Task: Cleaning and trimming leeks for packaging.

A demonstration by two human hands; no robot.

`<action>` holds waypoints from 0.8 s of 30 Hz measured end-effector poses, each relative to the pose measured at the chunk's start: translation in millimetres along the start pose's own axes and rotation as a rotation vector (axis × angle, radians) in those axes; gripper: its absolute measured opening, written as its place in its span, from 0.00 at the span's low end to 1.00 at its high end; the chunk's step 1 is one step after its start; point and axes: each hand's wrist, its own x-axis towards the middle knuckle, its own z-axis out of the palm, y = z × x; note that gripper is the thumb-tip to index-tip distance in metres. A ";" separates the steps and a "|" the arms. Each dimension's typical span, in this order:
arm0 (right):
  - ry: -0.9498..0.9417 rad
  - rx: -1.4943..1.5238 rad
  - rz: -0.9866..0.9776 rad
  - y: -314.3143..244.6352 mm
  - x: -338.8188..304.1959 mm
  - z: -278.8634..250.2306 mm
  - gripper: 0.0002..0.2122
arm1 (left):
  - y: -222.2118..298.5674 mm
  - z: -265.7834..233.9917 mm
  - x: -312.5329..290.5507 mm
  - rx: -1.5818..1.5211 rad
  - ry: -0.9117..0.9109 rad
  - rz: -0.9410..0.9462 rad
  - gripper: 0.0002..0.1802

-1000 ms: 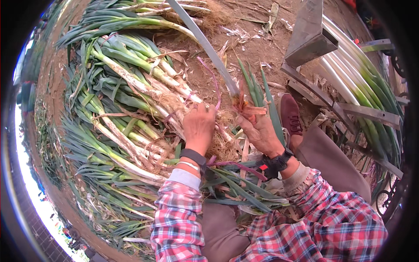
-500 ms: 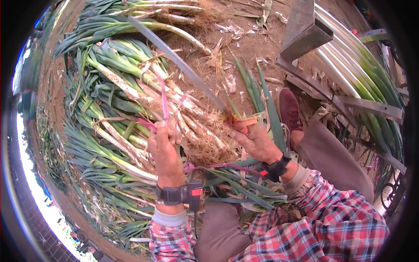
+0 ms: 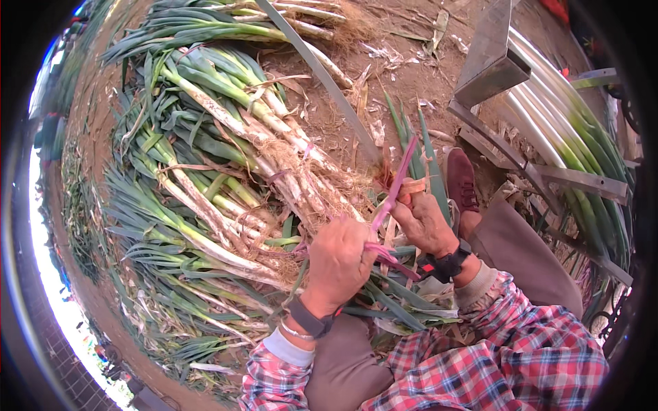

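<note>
My left hand is a closed fist in front of me, gripping a pink tie strip. The strip runs from the fist, and one end stands up beside my right hand. That hand is closed around the handle of a long knife. Its straight grey blade points up and to the left, over the soil. Just beyond my left hand lies a bundle of leeks, roots toward me and dirt on the white shafts. Thin pink ties show on the bundle. My left fist hides part of the roots.
More leeks are heaped at the left, with others at the far side. At right, a metal rack holds cleaned leeks. Near it is my shoe. Loose green leaves lie between my legs.
My left hand has come right and nearer, bringing the pink strip away from the bundle to beside my right hand. The knife stays in my right hand.
</note>
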 end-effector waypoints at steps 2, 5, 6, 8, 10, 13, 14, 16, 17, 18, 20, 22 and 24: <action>-0.070 -0.068 -0.008 -1.2 -7.3 -9.7 0.13 | 9.2 -8.3 1.9 0.083 -0.084 0.049 0.09; -0.234 -0.198 0.002 -1.8 -17.5 -14.6 0.09 | 1.8 2.9 -12.2 0.137 -0.189 0.161 0.10; -0.217 -0.244 -0.182 -2.3 -18.8 -13.8 0.08 | -1.4 4.8 -20.3 0.171 -0.194 0.149 0.09; -0.218 -0.305 -0.315 -8.1 -15.0 -18.2 0.11 | 1.0 0.2 -20.9 0.112 -0.139 0.131 0.09; -0.156 -0.226 -0.402 -22.4 -3.3 -16.7 0.09 | 1.5 -7.7 -22.1 0.058 -0.088 0.106 0.09; -0.156 -0.096 -0.085 -44.0 -11.1 -15.6 0.07 | -8.6 -32.3 -22.6 -0.353 0.257 -0.071 0.14; -0.120 -0.136 -0.126 -41.3 -16.7 -12.7 0.08 | -15.8 -46.0 -22.7 -0.529 0.340 -0.180 0.19; -0.107 -0.162 -0.118 -27.8 -40.0 -3.9 0.07 | -31.1 -70.6 -5.0 -0.825 0.532 -0.293 0.19; -0.011 -0.256 -0.210 -9.3 -62.9 1.6 0.06 | -40.4 -83.2 4.3 -0.874 0.597 -0.210 0.17; 0.042 -0.159 -0.109 -7.4 -84.9 8.8 0.06 | -48.8 -92.5 8.7 -1.015 0.668 -0.360 0.15; 0.078 -0.185 -0.018 -15.6 -119.4 2.0 0.07 | -56.6 -99.2 13.8 -1.183 0.652 -0.389 0.14; 0.036 -0.283 -0.021 -14.6 -147.4 -20.0 0.07 | -54.7 -102.8 22.5 -1.187 0.646 -0.400 0.14; -0.012 -0.375 -0.028 -13.5 -172.7 -36.9 0.08 | -61.8 -102.6 26.8 -1.203 0.679 -0.460 0.14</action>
